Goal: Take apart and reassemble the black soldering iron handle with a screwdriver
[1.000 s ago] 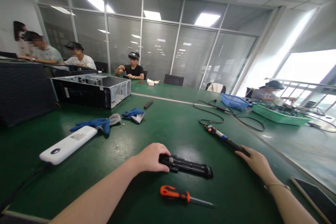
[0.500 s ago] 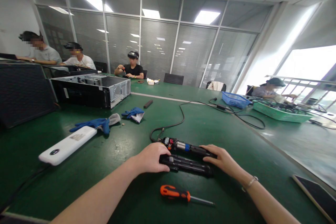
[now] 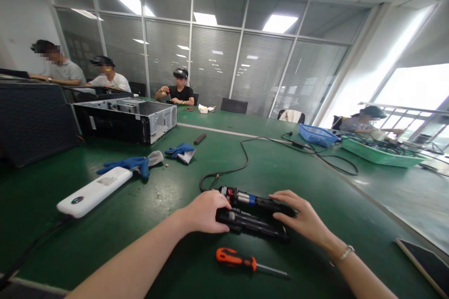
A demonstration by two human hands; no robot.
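In front of me lies an opened corded tool (image 3: 248,198), with a silver cylinder, a blue band and red parts exposed. Alongside, on my nearer side, is a long black housing half (image 3: 257,225). My left hand (image 3: 206,212) curls round the left end of the housing half, its thumb on the near side and its fingertips by the exposed parts. At the tool's black right end, my right hand (image 3: 303,219) has thumb and fingers on either side of it. An orange-and-black screwdriver (image 3: 235,259) lies closest to me, its shaft pointing right.
A white oblong device (image 3: 96,191) and blue gloves (image 3: 140,164) lie left. Behind them stands an open computer case (image 3: 115,124). The tool's black cord (image 3: 244,154) runs back toward blue (image 3: 317,135) and green baskets (image 3: 382,153). A phone-like slab (image 3: 424,261) is at right. Several people sit around.
The view has shifted slightly. The tool and housing half have moved a little to the right with my hands, while both hands keep nearly the same pose.
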